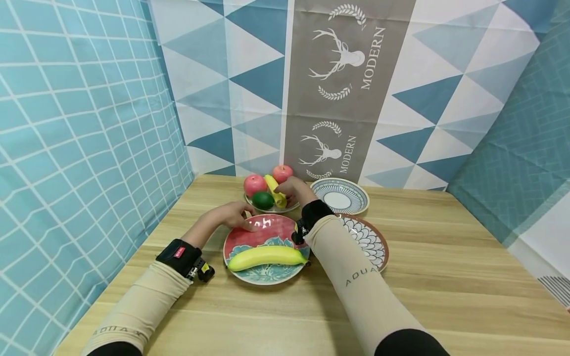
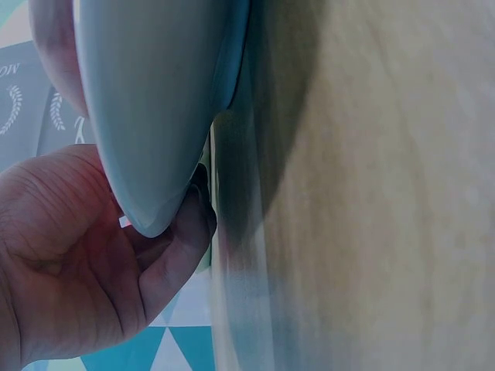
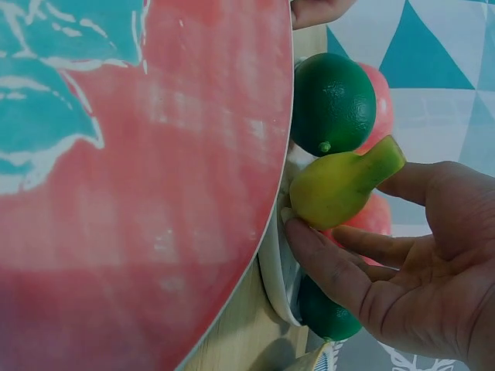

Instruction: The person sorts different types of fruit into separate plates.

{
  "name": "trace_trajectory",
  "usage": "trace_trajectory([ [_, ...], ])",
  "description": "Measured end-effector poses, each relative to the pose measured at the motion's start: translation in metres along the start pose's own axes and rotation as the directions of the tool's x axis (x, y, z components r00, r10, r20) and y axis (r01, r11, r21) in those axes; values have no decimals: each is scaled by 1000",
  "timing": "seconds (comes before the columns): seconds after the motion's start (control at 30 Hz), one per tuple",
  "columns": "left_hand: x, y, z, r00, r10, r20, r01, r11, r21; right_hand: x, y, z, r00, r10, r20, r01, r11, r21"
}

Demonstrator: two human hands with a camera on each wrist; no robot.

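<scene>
A red and teal plate (image 1: 276,228) lies in front of me with a long yellow banana (image 1: 267,257) across its near half. My left hand (image 1: 233,215) grips this plate's far left rim, thumb above and fingers beneath, as the left wrist view shows. Behind it stands a smaller fruit plate (image 1: 272,212). My right hand (image 1: 293,190) reaches over that one and pinches a small yellow-green banana (image 3: 332,189) between thumb and fingers. Beside that banana are a dark green fruit (image 1: 262,200) and two pink-red round fruits (image 1: 256,185); another green fruit (image 3: 329,313) shows below the right fingers.
A blue-and-white patterned plate (image 1: 340,195) stands at the back right of the fruit. Nearer, a brown-rimmed plate with a petal pattern (image 1: 367,242) is partly covered by my right forearm. Patterned cloth walls (image 1: 249,99) border the wooden table (image 1: 445,257) at the back and sides.
</scene>
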State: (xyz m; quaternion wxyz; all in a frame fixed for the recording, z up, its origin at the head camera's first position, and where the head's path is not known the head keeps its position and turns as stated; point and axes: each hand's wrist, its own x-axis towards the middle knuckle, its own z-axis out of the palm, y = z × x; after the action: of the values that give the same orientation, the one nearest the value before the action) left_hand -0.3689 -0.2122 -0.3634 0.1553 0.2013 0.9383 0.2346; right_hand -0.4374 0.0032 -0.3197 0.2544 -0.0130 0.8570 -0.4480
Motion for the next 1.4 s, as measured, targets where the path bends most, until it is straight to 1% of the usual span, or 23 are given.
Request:
trace_trajectory([
  [0.2,-1,1,0,1000,-4,-1,4,1000,-3,2,-1,3,1000,9,10,-9,1000,-15],
  [0.33,-1,1,0,1000,-10,-5,10,1000,-1,1,-4,3,1000,13,8,-12,999,-53],
  [0.5,0,0,0,1000,-11,-4,11,1000,-5,8,-5,-1,1000,25,2,-25,997,-77],
  [0.57,1,0,0,1000,-12,-4,12,1000,-4,10,-4,-1,1000,12,0,-12,996,-86],
  [0.7,2,0,-1,1000,-10,-1,10,1000,-9,7,-2,-2,1000,-28,-15,27,996,-87],
  [0.87,1,-1,-1,1000,-9,3,9,1000,-11,6,-1,-4,998,-40,-44,37,997,-61],
  [1.03,2,-1,0,1000,-4,2,4,1000,-12,4,1,-9,993,-68,-96,59,994,-93],
  [1.17,0,-1,0,1000,-9,0,9,1000,-11,2,2,-12,989,-97,-116,85,991,-104],
  [1.3,-1,-1,0,1000,-6,-3,6,1000,-11,-4,1,-15,983,-131,-129,114,985,-128],
  [1.4,-1,-1,0,1000,0,-6,0,1000,-4,-12,-1,-16,978,-174,-114,157,977,-143],
])
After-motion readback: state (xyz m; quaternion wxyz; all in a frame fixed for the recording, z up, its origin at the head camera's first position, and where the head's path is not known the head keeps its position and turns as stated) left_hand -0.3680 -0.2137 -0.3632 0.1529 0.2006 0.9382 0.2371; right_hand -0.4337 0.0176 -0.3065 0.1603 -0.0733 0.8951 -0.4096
